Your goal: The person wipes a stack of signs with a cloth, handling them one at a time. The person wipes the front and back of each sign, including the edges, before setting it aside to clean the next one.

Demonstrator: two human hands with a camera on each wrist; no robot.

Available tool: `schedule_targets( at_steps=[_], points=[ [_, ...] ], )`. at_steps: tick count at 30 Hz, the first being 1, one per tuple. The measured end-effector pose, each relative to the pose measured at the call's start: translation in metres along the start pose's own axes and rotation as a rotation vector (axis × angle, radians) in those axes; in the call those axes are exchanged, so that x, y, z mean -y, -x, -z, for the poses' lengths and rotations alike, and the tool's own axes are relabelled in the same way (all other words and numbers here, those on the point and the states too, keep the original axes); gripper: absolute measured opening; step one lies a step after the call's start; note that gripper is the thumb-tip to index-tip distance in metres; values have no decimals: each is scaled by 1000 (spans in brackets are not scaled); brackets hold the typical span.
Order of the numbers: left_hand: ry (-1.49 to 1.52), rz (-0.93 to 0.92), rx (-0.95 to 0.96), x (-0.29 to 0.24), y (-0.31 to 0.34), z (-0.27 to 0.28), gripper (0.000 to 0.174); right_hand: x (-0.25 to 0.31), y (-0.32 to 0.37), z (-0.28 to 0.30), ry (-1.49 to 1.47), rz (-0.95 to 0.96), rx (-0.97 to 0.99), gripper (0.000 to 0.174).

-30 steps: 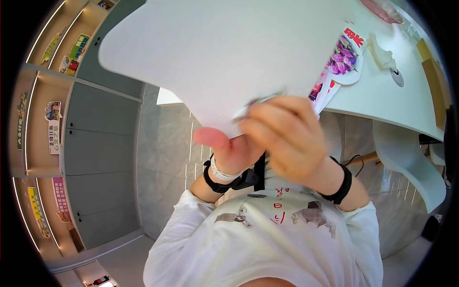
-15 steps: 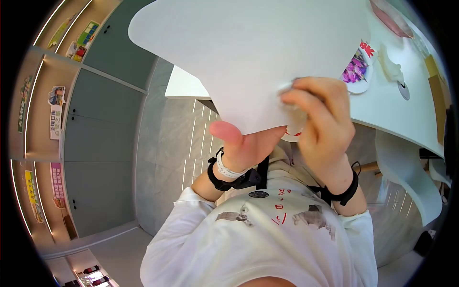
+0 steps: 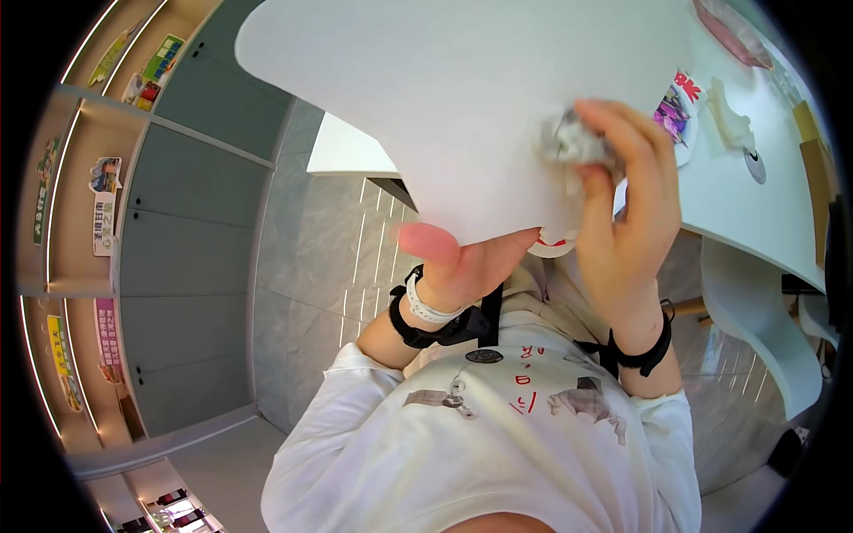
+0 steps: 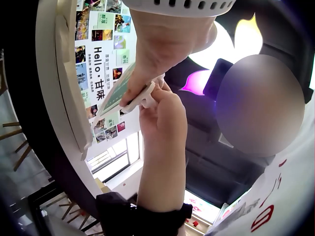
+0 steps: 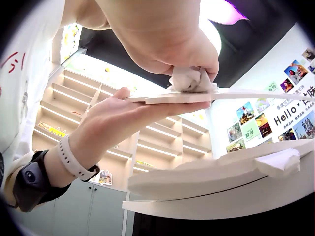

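Observation:
A large white board (image 3: 426,98) with curved edges fills the upper middle of the head view, its upward face plain. My left hand (image 3: 475,262) bears its near end from below, palm up, fingers stretched flat under it, the thumb standing out beside the edge. This flat palm (image 5: 123,118) shows clearly in the right wrist view. Between the fingers and thumb of my right hand (image 3: 635,204) is a crumpled white tissue (image 3: 577,142), pressed against the board's top face. In the right wrist view the tissue (image 5: 191,79) sits bunched on the board under the fingers.
The white table (image 3: 737,195) lies at the right, bearing a flower-printed cutout sign (image 3: 673,115), another tissue (image 3: 729,120) and a pink packet (image 3: 733,35). A white chair (image 3: 755,302) stands by its near edge. Grey cabinets (image 3: 191,240) and lit shelves line the left.
My right hand and the tissue have moved right, then up and away across the board. The board has shifted right in the head view; my left hand stays under it.

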State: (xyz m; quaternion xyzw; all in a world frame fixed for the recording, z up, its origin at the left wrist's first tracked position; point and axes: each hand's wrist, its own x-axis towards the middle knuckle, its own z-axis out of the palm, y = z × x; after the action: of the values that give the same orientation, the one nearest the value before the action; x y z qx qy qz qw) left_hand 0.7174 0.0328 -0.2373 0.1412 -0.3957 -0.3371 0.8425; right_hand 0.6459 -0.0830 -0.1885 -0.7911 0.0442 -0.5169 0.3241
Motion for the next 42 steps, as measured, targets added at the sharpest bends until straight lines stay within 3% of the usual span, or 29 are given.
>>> schedule_targets(
  at_steps=[1, 4, 7, 8, 10, 13, 15, 16, 18, 19, 22, 23, 25, 27, 31, 34, 37, 42],
  points=[
    [-127, 73, -107, -2, 4, -6, 105, -1, -3, 0, 4, -39, -22, 44],
    [-395, 135, -252, -6, 8, -12, 100, 15, -1, -6, -6, 76, 95, 41],
    [-202, 92, -39, -7, 15, 16, 98, 24, 10, -14, -25, 245, 185, 40],
    [-194, 110, -79, -8, 23, 19, 98, 23, 12, -14, -31, 274, 205, 39],
    [-177, 145, -161, -17, 21, 5, 98, 4, 8, -3, -12, 216, 180, 36],
    [10, 10, -20, -5, 5, 2, 95, -22, -12, 6, 21, 70, 84, 25],
    [44, -33, -33, 1, -1, -7, 92, -19, -17, 4, 7, 4, 41, 32],
    [24, -35, -43, 2, 2, -6, 91, -11, -15, -3, -35, 159, 61, 32],
    [-30, -32, -21, 0, 14, 11, 88, 17, -3, -11, -51, 291, 215, 31],
    [29, -21, -108, -4, 19, 13, 86, 20, 3, -11, -42, 424, 305, 30],
    [199, -76, -317, -15, 16, 10, 75, 3, 21, -4, 33, 493, 273, 30],
    [-72, -41, -467, -22, 11, 6, 72, -8, 19, 6, 69, 449, 256, 31],
    [-15, -48, -353, -37, 12, 16, 69, -19, 11, 25, 144, 340, 189, 34],
    [-151, -73, -466, -45, 8, 20, 65, -35, -1, 48, 218, 223, 93, 37],
    [-356, -104, -696, -54, 1, 25, 60, -62, -24, 96, 416, 194, -76, 35],
    [-367, -111, -678, -66, 4, 34, 60, -62, -36, 124, 592, 134, -100, 36],
    [-336, -89, -617, -79, 11, 45, 55, -65, -36, 130, 259, -160, -145, 34],
    [-333, -77, -636, -87, 11, 54, 57, -74, -24, 132, -148, -338, -132, 26]
  ],
)
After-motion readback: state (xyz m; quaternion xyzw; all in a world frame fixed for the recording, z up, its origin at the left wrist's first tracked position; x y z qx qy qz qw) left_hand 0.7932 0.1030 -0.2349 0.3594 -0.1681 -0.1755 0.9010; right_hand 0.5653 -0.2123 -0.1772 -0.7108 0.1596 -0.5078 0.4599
